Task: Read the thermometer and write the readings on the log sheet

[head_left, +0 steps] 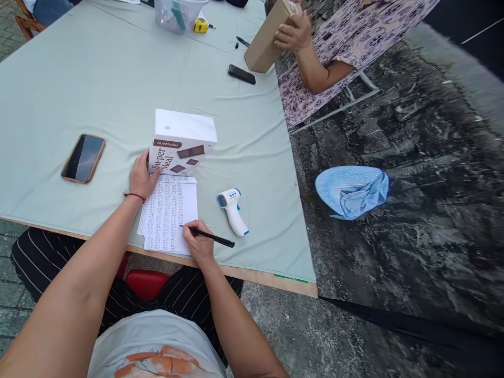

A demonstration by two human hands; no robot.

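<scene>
My right hand (200, 242) grips a black pen (212, 238), its tip resting on a sheet of paper (169, 212) covered in rows of writing, near the table's front edge. My left hand (142, 177) lies on the paper's top left corner and touches the lower side of a white box (181, 140) with brown printing, which stands just behind the paper. A red string circles my left wrist.
A phone (83, 157) lies left of the box, a white-and-blue infrared thermometer (233, 210) right of the paper. Another person's hand (293, 34) holds a cardboard box (264, 39) at the far right edge, beside a black phone (241, 74). A clear tub (179, 14) stands at the back. A blue hat (351, 191) lies on the ground.
</scene>
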